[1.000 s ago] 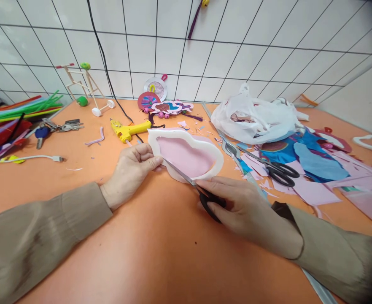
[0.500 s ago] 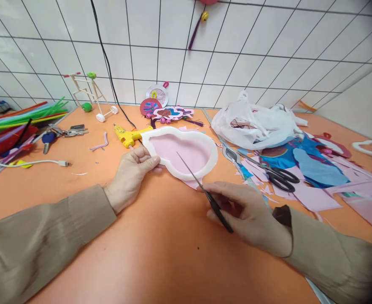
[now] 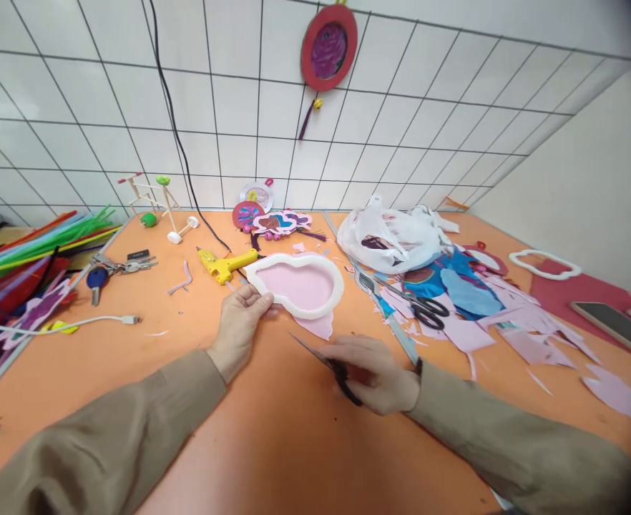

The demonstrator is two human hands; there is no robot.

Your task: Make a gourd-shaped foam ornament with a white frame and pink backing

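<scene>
My left hand (image 3: 245, 322) pinches the left end of a white wavy-edged frame (image 3: 333, 306), thumb on top and fingers underneath. Pink paper (image 3: 298, 285) shows through its opening, and a pink flap (image 3: 318, 327) sticks out below the lower right edge. In my right hand (image 3: 372, 368) is a pair of black-handled scissors (image 3: 342, 379), held with the blades together and pointing up and left. Their tip is just below the frame, apart from it. Most of the handle loops are hidden by my fingers.
A yellow glue gun (image 3: 224, 266) lies behind my left hand, its black cable (image 3: 173, 118) running up the tiled wall. Larger scissors (image 3: 426, 309), pink scraps (image 3: 460, 334) and a white plastic bag (image 3: 393, 239) lie at right. Keys (image 3: 98, 277) and a white cable (image 3: 79, 322) lie left.
The view has tilted up, showing more of the wall ornament. My right hand has drawn the scissors back, so their blades no longer overlap the frame. My left hand keeps its hold.
</scene>
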